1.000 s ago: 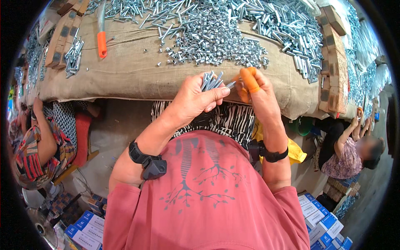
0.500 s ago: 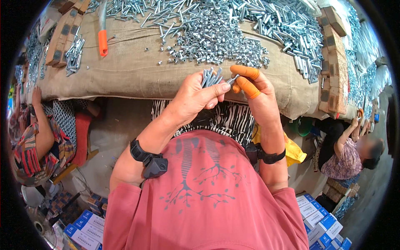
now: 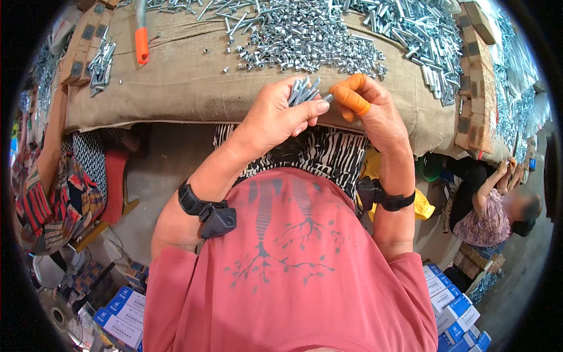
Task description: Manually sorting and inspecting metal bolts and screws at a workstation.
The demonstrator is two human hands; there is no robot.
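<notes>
My left hand (image 3: 275, 114) is closed around a bunch of silver metal bolts (image 3: 303, 92), their ends fanned out above the fingers. From its thumb tip a single bolt (image 3: 329, 98) sticks out toward the right. My right hand (image 3: 375, 108), with orange finger covers on thumb and forefinger, pinches at the outer end of that bolt. Whether a small part sits between those fingertips is hidden. Both hands are just over the near edge of the cloth-covered bench (image 3: 176, 94). Beyond them lies a heap of small silver nut-like pieces (image 3: 311, 41).
Long metal pieces (image 3: 404, 29) pile up at the far right, beside wooden blocks (image 3: 478, 88). At the left are a tool with an orange handle (image 3: 142, 47) and a few loose bolts (image 3: 102, 67). Co-workers sit on both sides; blue-and-white boxes (image 3: 457, 317) stand low at the right.
Both hands have shifted slightly up in the picture, as has the bench. My right fingers have curled more closely around the end of the single bolt.
</notes>
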